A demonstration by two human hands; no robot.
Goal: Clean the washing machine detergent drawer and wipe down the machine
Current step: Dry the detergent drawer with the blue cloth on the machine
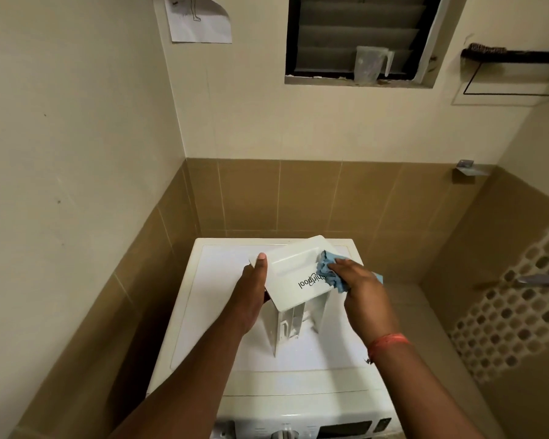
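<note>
Detergent drawer [293,274] gripped in left hand [251,293], thumb on its face, right hand [360,288] fingers [336,264] pressing bunched blue cloth [328,274] against it

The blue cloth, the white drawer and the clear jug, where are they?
blue cloth [332,274]: head view, on the crumpled part showing beside the right hand.
white drawer [293,270]: head view, on its front panel above the logo.
clear jug [366,66]: head view, on its body, up on the window ledge.

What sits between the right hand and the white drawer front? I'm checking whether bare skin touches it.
Head view: a crumpled blue cloth lies between the right hand and the white plastic detergent drawer.
</note>
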